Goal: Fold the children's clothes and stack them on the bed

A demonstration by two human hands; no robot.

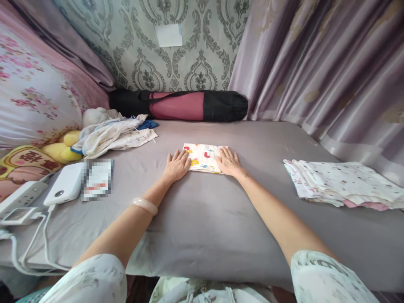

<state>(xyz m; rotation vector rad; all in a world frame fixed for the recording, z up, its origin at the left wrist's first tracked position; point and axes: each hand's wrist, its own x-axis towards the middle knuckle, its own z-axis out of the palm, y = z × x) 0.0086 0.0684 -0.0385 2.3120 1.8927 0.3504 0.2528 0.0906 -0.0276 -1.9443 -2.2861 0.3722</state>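
The folded white cloth with red, yellow and blue prints (204, 155) lies flat on the smooth grey sheet (208, 219), between your hands; your left hand (178, 165) rests palm down across its left edge, fingers slightly apart; your right hand (229, 161) lies flat over its right end, fingers also apart; well to the right sits a stack of folded white patterned cloths (350, 181); beyond lies a long black-and-maroon cylindrical bag (178, 106).

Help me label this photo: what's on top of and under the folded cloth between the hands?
The left hand and right hand overlap opposite ends of the folded cloth. Grey sheet shows around it; what's directly underneath is covered.
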